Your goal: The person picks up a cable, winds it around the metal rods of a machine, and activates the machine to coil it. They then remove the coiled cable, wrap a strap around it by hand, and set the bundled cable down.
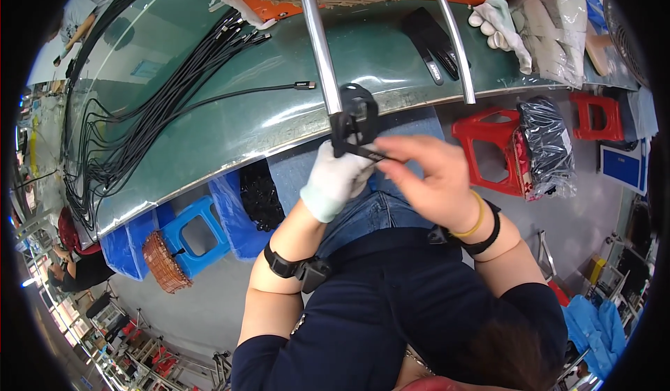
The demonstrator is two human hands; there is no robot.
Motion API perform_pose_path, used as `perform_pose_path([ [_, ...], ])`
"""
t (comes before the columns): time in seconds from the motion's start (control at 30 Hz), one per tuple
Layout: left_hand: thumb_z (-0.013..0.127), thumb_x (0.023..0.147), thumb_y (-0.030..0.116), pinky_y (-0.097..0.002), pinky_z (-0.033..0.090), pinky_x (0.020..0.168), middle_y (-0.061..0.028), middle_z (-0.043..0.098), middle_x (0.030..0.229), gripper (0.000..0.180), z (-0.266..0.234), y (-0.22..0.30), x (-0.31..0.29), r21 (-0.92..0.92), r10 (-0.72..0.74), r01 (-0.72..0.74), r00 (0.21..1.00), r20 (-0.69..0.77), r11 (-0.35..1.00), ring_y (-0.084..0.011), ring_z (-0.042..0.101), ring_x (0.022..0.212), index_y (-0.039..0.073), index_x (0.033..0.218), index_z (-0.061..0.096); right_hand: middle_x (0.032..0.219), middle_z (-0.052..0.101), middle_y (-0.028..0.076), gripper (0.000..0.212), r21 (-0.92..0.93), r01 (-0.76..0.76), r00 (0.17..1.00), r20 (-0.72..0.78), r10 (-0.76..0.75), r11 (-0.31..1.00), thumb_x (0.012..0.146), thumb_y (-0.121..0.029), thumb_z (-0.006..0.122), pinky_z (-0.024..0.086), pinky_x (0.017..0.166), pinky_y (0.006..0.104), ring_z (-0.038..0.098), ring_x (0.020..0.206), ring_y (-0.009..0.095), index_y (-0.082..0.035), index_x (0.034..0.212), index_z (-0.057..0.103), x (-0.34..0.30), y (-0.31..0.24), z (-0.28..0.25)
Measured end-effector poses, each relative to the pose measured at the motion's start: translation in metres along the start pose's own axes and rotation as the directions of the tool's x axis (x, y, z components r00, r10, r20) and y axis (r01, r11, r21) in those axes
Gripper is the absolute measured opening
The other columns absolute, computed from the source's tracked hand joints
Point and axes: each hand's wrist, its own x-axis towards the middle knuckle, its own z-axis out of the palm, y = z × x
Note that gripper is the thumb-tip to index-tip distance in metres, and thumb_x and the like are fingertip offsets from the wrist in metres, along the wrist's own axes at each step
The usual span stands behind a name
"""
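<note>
Gloved, the left hand closes around the lower part of a coiled black cable, while the bare right hand seems to pinch a narrow black strap between thumb and forefinger; blur hides how firmly. The coil is at the near edge of the tabletop, above the lap. At far left, black cables overlap in a bundle, so tugging one could drag or tangle others. One plug lies apart from them, where a stray knuckle could knock it. A metal tube ends at the coil; whether they touch is unclear, but a loop could snag there. A loose left grip could let the loops spring open, and a slipping pinch could free the strap. Farther right, black straps overlap, so two might come up together.
</note>
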Motion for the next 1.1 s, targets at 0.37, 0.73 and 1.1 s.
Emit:
perform_pose_path([
  [0.37,0.063,0.072,0.021,-0.0215,0.024,0.035,0.0016,0.033,0.042,0.032,0.010,-0.018,0.007,-0.640,0.459,0.492,0.448,0.767,0.590,-0.0115,0.036,0.033,0.010,0.054,0.039,0.093,0.062,0.012,0.007,0.726,-0.320,0.947,0.245,0.206,0.609,0.081,0.004,0.059,0.048,0.069,0.0234,0.060,0.078,0.013,0.003,0.087,0.056,0.006,0.015,0.014],
  [0.73,0.064,0.071,0.009,-0.0233,0.042,0.053,-0.0056,0.056,0.066,0.020,0.005,0.015,-0.001,-0.157,0.139,-0.096,0.948,0.285,0.983,-0.0131,0.054,0.060,-0.002,0.087,0.057,0.100,0.061,0.019,0.012,0.206,-0.027,0.992,0.128,0.000,0.978,0.081,0.006,0.056,0.048,0.070,0.0259,0.061,0.083,0.017,0.003,0.089,0.048,0.002,-0.006,0.000],
  [1.1,0.069,0.069,0.011,-0.0288,0.050,0.065,-0.0090,0.062,0.085,0.036,0.023,-0.013,0.007,0.686,0.672,-0.364,0.697,-0.248,0.630,-0.0205,0.062,0.072,0.002,0.101,0.054,0.093,0.062,0.020,0.011,0.201,-0.016,0.977,-0.205,0.058,0.980,0.079,0.008,0.057,0.048,0.068,0.0259,0.063,0.077,0.019,0.004,0.086,0.048,-0.004,0.015,0.031],
])
